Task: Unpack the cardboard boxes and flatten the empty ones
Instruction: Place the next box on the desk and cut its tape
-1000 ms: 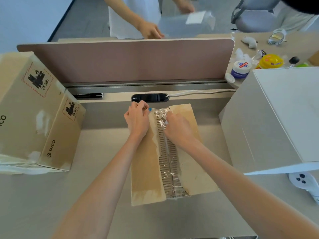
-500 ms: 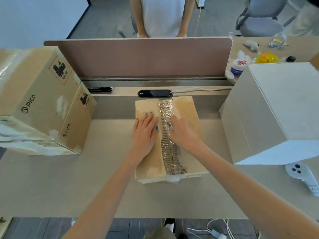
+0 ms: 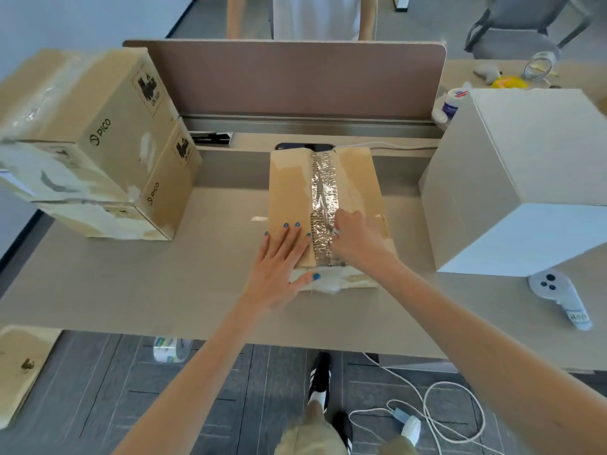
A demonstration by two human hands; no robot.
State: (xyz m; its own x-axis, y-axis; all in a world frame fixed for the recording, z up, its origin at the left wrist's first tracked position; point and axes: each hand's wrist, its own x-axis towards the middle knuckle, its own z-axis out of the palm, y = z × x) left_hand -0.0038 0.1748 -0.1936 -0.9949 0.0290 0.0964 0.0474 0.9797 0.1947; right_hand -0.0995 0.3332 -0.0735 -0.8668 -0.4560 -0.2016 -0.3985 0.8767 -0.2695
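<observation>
A cardboard box [image 3: 289, 192] is being pressed down at the middle of a desk [image 3: 164, 284], between brown PICO boxes [image 3: 98, 142] and a white box [image 3: 512, 178]. The left hand [image 3: 279, 257] is being laid on its lid with fingers straight and spread. A small white object [image 3: 335, 231] is being gripped in the curled right hand [image 3: 354, 234] at the tape seam [image 3: 323, 192].

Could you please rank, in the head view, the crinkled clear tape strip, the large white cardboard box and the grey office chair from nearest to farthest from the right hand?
1. Crinkled clear tape strip, beside the right hand.
2. Large white cardboard box, to its right.
3. Grey office chair, far back right.
</observation>
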